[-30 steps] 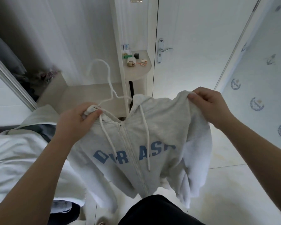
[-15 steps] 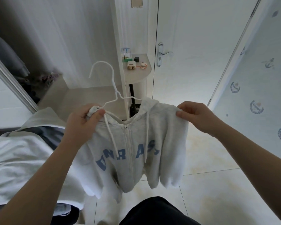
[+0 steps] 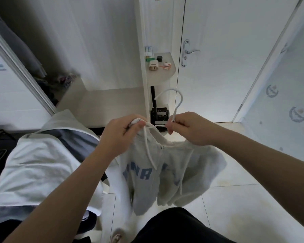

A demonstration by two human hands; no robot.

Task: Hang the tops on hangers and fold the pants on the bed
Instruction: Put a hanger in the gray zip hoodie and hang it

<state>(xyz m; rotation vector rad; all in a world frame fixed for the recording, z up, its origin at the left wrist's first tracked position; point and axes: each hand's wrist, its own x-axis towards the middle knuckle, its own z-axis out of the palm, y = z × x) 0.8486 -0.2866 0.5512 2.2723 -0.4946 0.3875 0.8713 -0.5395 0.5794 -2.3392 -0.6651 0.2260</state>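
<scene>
Head view: a grey hoodie (image 3: 174, 163) hangs over the tiled floor (image 3: 244, 199), beside clothes (image 3: 33, 163) piled at left. Left hand (image 3: 120, 135) clutches its bunched shoulder; right hand (image 3: 188, 128) pinches the white hanger (image 3: 181, 100) at its neck, hook rising toward the door (image 3: 226, 50).

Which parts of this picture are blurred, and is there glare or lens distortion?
Head view: the hoodie is blurred near its hem; left hand, right hand and hanger are fairly sharp; glare whitens the floor by the door; straight edges bow.
</scene>
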